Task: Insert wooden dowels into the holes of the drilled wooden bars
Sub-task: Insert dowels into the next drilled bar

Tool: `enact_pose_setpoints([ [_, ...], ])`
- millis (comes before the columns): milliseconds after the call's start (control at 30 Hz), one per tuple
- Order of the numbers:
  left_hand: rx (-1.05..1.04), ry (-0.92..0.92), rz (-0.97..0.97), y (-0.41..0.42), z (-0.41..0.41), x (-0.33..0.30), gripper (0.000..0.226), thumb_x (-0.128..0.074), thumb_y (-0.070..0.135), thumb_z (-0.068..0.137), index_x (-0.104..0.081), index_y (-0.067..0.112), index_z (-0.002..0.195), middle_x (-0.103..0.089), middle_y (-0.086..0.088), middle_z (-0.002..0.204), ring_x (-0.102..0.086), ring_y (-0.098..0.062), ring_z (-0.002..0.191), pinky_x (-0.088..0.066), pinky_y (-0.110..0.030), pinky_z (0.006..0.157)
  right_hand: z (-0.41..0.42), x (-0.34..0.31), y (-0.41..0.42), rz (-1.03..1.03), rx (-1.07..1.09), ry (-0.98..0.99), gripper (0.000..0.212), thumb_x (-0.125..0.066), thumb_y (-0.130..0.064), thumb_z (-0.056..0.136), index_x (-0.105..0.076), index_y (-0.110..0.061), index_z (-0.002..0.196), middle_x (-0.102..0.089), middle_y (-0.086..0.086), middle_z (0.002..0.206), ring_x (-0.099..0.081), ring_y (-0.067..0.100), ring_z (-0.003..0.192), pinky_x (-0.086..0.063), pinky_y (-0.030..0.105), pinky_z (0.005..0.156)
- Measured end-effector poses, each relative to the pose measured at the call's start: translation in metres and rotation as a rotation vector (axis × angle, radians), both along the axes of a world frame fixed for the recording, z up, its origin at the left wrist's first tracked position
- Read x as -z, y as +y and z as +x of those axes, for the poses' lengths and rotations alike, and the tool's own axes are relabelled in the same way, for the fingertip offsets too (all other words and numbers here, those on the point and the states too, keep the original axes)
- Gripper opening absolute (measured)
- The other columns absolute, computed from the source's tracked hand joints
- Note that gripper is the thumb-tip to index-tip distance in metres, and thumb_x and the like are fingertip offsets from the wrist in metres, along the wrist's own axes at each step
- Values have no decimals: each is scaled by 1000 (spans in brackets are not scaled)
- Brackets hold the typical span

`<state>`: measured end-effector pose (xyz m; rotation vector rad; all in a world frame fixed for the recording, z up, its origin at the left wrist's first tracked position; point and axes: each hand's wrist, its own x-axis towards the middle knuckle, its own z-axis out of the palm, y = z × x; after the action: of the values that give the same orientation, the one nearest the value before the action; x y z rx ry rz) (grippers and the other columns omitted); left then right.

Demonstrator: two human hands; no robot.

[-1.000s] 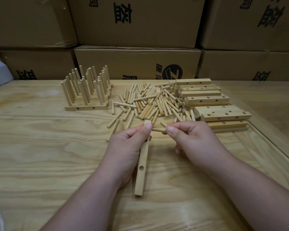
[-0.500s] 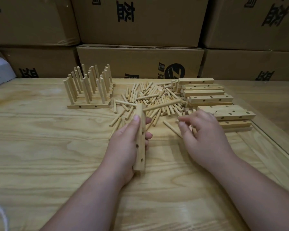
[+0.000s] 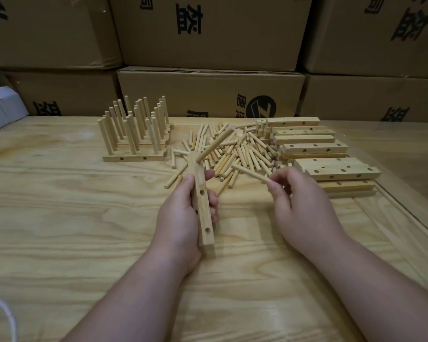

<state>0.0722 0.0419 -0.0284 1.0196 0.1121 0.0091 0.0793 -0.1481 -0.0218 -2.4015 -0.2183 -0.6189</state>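
Both hands grip: left hand (image 3: 183, 218) curls round bar (image 3: 203, 208), right fingers (image 3: 273, 187) pinch dowel (image 3: 250, 172).

The right hand (image 3: 304, 206), which was reaching into the loose pile, now pinches a fresh dowel (image 3: 251, 173) lifted clear of it. The drilled bar (image 3: 202, 206) in the left hand (image 3: 181, 218) now carries one dowel (image 3: 214, 144) in its far hole.

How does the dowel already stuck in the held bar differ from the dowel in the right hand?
The inserted dowel is seated in the far end of the bar that the left hand grips; the loose dowel is pinched at one end by the right hand, touching no bar. The inserted dowel slants up to the right, the loose dowel up to the left. Both are plain, light wooden rods.
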Motion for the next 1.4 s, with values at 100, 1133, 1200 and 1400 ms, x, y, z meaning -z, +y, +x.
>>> enact_pose_setpoints([
  [100,15,-5,-46,1,2,1,41,-40,36,105,-76,16,104,-53,-4,69,-43,-14,53,-36,-29,51,-7,0,5,64,-188,-18,8,-57,-22,99,-59,-30,100,-60,-16,85,-54,2,81,-37,10,64],
  [1133,-7,-107,188,-2,0,3,26,-57,38,102,-78,26,108,-49,5,69,-46,-11,57,-41,-25,51,-14,-8,7,52,-347,-241,17,-66,-25,92,-79,-14,98,-59,-7,74,-54,9,72,-41,20,65],
  [1200,-10,-107,174,-2,0,3,27,-56,37,102,-79,24,107,-48,5,68,-45,-11,56,-40,-25,50,-15,-9,9,44,-350,-247,18,-66,-25,92,-78,-13,97,-58,-5,72,-53,10,70,-40,19,64],
  [1400,-25,-107,196,-3,-2,3,28,-55,37,102,-78,22,109,-46,4,66,-43,-12,56,-39,-26,51,-17,-10,9,23,-340,-241,18,-65,-25,93,-78,-13,96,-54,-12,71,-51,5,70,-36,15,66],
])
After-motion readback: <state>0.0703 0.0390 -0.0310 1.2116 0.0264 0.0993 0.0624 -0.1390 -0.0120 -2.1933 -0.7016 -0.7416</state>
